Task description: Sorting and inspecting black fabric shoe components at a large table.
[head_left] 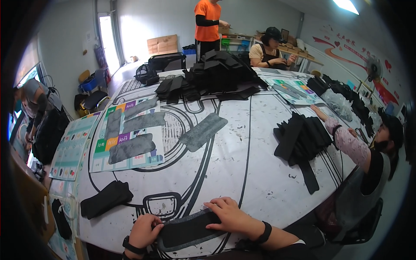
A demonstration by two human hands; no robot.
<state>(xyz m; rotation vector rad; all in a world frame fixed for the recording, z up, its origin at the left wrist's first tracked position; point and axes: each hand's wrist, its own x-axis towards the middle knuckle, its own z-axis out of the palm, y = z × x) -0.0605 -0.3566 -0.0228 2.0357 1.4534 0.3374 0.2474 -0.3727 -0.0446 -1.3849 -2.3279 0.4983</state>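
My right hand [232, 214] lies flat, fingers [216, 203] spread and loose, pressing down on the upper edge of a black padded strip [188, 229] at the near edge of the counter [242, 164]. My left hand [145, 229] has its fingers curled over the strip's left end, pinching it against the counter. The strip runs left to right between both hands, black in the middle with a grey border, right in front of me.

Moving outward, I see a small stack of black pieces [106, 198] to the left of my hands, near but apart. Farther up on the left, grey felt strips [130, 147] lie side by side on a colourful printed sheet [102, 145], and one more grey strip [203, 131] sits slantwise mid-counter. On the right, a fanned pile of black strips [301, 138] sits beneath a co-worker's reaching arm [342, 138] in a floral sleeve. At the far end a big heap of black pieces [216, 71] rises, with a seated person in a cap [271, 47] and a standing person in an orange shirt [207, 24] behind it.
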